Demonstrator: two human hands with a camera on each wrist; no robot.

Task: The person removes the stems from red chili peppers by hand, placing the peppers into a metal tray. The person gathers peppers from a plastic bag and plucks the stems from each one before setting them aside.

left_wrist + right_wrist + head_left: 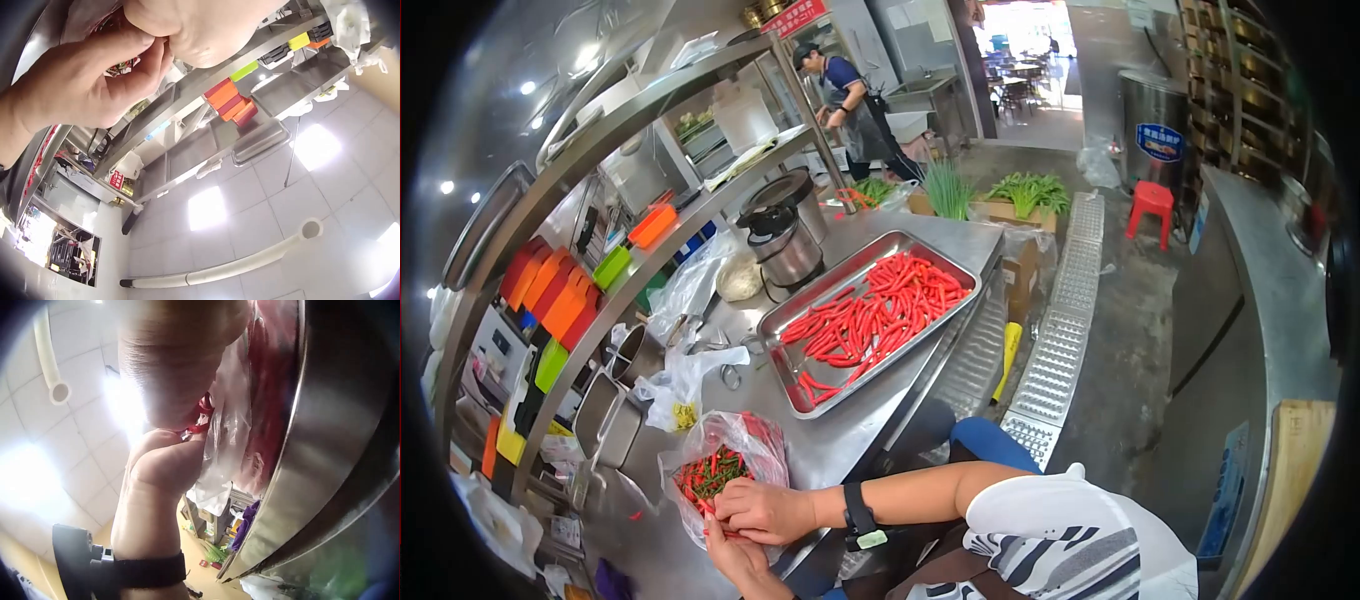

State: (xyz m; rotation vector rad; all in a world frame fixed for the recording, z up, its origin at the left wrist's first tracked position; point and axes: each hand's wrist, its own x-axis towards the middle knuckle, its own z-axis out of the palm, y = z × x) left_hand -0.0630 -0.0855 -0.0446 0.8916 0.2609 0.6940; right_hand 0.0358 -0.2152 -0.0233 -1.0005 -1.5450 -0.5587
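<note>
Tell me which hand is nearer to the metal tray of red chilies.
Right. The right hand is apart from the tray, below its near corner in the head view; the left hand is lower down, farther away.

White short sleeve [1090,525] with grey-and-black print, black wrist strap [859,505], blue trousers [997,442]

Green-stemmed red chillies [712,474] lie in an open clear bag [771,442].
</note>
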